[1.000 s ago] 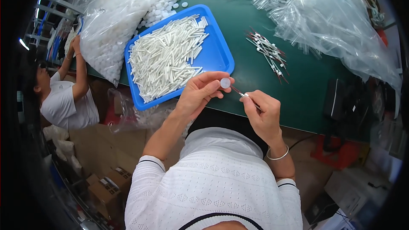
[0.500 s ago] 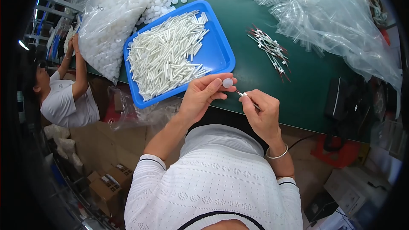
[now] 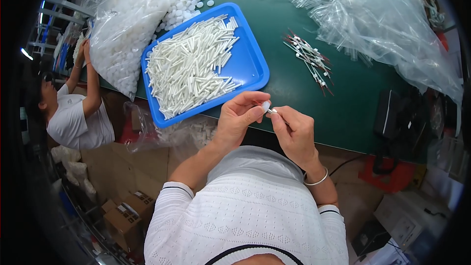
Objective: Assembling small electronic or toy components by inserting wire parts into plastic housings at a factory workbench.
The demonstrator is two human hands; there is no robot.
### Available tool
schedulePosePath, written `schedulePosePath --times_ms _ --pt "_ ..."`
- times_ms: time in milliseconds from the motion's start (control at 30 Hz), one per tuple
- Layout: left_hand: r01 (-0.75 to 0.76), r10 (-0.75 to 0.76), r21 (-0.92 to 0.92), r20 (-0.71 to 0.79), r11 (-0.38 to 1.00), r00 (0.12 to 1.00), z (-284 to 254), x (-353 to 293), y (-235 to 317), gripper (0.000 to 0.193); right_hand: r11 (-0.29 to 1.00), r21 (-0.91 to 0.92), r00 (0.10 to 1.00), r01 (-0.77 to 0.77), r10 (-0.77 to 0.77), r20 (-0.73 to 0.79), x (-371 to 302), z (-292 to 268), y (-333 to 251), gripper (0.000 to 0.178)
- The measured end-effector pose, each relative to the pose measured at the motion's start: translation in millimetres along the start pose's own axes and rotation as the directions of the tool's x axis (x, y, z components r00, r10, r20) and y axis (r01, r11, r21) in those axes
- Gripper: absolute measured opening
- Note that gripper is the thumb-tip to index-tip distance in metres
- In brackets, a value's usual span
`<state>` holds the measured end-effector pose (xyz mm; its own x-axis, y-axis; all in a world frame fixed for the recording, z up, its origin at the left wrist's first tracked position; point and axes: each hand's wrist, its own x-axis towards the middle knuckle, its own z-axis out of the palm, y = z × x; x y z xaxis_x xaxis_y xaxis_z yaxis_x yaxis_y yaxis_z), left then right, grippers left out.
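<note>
The right hand (image 3: pixel 296 129) pinches a slim pale stem (image 3: pixel 271 111) in its fingers, probably light and stiff, best held along its shaft. Just beside those fingers, the left hand (image 3: pixel 237 119) grips a whitish disc (image 3: pixel 266 105), likely slippery; hold its rim.

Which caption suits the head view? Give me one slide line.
Left hand holds a white disc, right hand a thin piece, near a blue tray of white sticks.

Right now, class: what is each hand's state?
Left hand: closed, holding a round white plastic-looking disc.
Right hand: closed, pinching a slim white-and-dark piece, partly hidden.
</note>
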<state>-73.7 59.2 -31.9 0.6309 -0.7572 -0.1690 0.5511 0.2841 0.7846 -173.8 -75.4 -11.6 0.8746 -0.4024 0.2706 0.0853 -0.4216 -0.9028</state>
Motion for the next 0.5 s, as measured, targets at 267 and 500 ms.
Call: schedulePosePath --times_ms 267,500 --pt "-0.176 0.173 -0.091 -0.040 0.980 0.984 8.3 -0.6 -23.8 0.022 0.986 -0.050 0.984 0.158 -0.161 -0.079 -0.1 14.4 15.5 0.012" --pt "-0.353 0.346 0.078 0.086 0.932 0.934 5.2 3.3 -16.8 0.022 0.982 0.174 0.997 0.077 -0.072 -0.035 -4.5 23.9 25.2 0.016"
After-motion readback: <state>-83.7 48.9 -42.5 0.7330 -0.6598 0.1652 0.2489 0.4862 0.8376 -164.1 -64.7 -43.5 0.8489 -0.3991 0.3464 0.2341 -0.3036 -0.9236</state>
